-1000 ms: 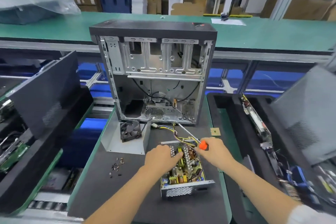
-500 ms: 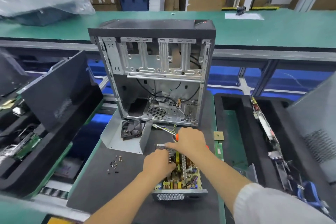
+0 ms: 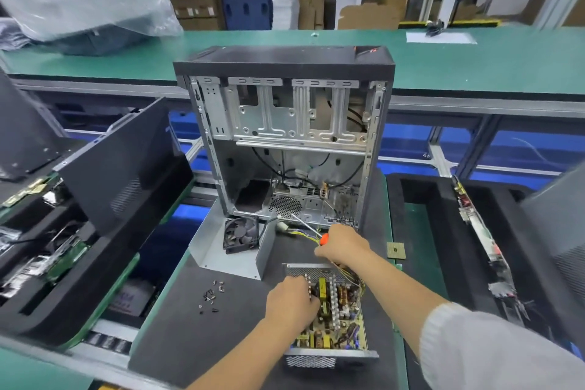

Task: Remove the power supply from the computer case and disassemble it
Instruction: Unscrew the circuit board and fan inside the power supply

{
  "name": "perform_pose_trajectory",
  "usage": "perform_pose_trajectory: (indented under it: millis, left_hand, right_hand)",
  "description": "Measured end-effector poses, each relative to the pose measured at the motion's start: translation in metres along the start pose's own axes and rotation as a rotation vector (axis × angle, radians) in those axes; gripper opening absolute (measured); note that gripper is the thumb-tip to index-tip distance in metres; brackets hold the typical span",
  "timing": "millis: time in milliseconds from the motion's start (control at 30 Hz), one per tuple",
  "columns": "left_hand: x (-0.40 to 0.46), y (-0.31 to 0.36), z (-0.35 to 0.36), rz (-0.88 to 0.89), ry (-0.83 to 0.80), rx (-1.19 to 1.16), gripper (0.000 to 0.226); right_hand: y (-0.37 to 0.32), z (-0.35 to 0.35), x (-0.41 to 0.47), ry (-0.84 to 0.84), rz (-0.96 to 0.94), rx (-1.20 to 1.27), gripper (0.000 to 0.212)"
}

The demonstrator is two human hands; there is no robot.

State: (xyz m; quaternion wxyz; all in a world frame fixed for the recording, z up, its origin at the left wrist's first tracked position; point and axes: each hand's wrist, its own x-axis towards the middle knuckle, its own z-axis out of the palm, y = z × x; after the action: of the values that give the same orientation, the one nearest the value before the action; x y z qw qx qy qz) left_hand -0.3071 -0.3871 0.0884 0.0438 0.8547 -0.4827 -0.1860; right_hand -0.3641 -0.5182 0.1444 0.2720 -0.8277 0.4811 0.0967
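From the head view, the opened power supply [image 3: 329, 320] lies on a dark mat [image 3: 196, 336] on the tabletop, just in front of the upright computer case [image 3: 285, 136] and out of it; its cover is off, so the circuit board with yellow and copper parts shows inside the perforated metal shell. The left hand [image 3: 292, 302] rests on the left side of the power supply with its fingers curled down onto the board edge — it grasps the unit there. The right hand [image 3: 343, 245] sits between the power supply and the case, its grip clenched round a screwdriver [image 3: 311, 231] with an orange handle; the metal shaft slants up and left toward the foot of the case. A bundle of yellow wires [image 3: 354, 275] runs from the far right corner of the power supply under the right hand.

To the left of the power supply, a bent grey metal cover [image 3: 221, 250] lies on the mat with a black fan [image 3: 240, 234] standing in it; a scatter of small screws [image 3: 212, 296] lies nearer, left of the unit. Right of the power supply, a small square chip [image 3: 396, 251] lies on the green surface. The case stands with its side open — bare drive bays above, loose black cables below. Black foam trays [image 3: 443, 247] holding other parts flank the power supply on both sides.
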Motion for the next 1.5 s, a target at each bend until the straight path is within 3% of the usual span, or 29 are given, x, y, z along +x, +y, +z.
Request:
perform_pose_trajectory:
  millis: [33, 167, 333, 633, 733, 867, 1000, 1067, 1167, 1367, 1500]
  left_hand:
    - [0.0, 0.0, 0.0, 0.0, 0.004, 0.003, 0.02]
    - [0.0, -0.002, 0.002, 0.009, 0.016, -0.001, 0.019]
    - [0.0, -0.005, 0.004, 0.027, 0.009, -0.012, 0.021]
    - [-0.001, -0.004, 0.001, 0.037, -0.016, -0.003, 0.023]
    - [0.001, -0.003, -0.004, 0.051, -0.046, 0.001, 0.022]
    - [0.004, -0.003, -0.008, 0.063, -0.083, -0.003, 0.024]
    - [0.005, -0.002, -0.007, 0.053, -0.074, -0.015, 0.023]
    - [0.007, -0.001, -0.007, 0.05, -0.07, -0.024, 0.022]
    - [0.009, -0.003, -0.007, 0.044, -0.079, -0.024, 0.023]
    - [0.009, -0.002, -0.011, 0.032, -0.114, -0.039, 0.023]
    - [0.009, -0.002, -0.013, 0.032, -0.132, -0.041, 0.027]
  right_hand:
    - [-0.003, 0.001, 0.0, 0.014, -0.048, -0.055, 0.015]
    - [-0.004, 0.013, 0.002, 0.068, -0.224, -0.307, 0.034]
    - [-0.006, 0.009, 0.015, -0.002, -0.173, -0.332, 0.035]
    - [-0.004, 0.001, 0.026, -0.228, -0.178, -0.546, 0.01]
    - [-0.001, -0.002, 0.027, -0.278, -0.184, -0.553, 0.032]
    - [-0.001, -0.011, 0.022, -0.301, -0.212, -0.528, 0.031]
    - [0.008, -0.027, 0.009, -0.15, -0.291, -0.455, 0.023]
    - [0.018, -0.032, 0.0, -0.077, -0.319, -0.4, 0.005]
    - [0.038, -0.034, -0.011, 0.008, -0.292, -0.321, 0.042]
    - [0.08, -0.028, -0.048, 0.317, -0.267, -0.194, 0.045]
    - [0.101, -0.016, -0.064, 0.37, -0.171, -0.146, 0.039]
